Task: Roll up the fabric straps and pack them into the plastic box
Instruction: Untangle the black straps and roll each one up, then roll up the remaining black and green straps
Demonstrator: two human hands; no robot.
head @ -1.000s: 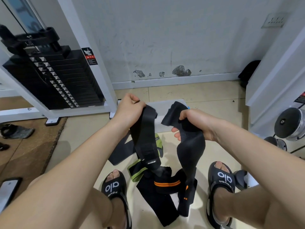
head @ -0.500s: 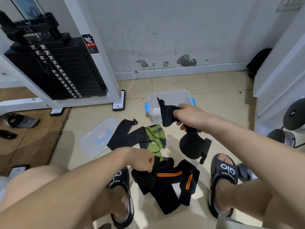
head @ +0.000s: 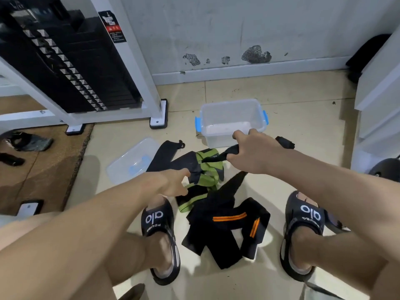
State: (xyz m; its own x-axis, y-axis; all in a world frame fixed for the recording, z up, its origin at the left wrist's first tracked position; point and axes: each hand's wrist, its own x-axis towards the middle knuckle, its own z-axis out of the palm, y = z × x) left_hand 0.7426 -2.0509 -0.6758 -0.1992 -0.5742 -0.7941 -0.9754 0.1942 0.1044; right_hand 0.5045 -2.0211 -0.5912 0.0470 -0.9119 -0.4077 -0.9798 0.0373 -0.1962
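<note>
Both arms extended forward and down. Left hand [head: 173,182] at about 9 o'clock from frame centre, fingers loosely spread toward 3 o'clock, gripping nothing. Right hand [head: 255,152] at 1 o'clock, knuckles up, fist curled tight around a black strap [head: 218,156].

Soft, even indoor light, fairly bright, with no hard glare. Faint, diffuse shadows lie on the floor [head: 281,169] under the forearms and legs. Wide-angle distortion bends straight lines near the frame edges. The left hand [head: 171,182] shows slight motion blur.
</note>
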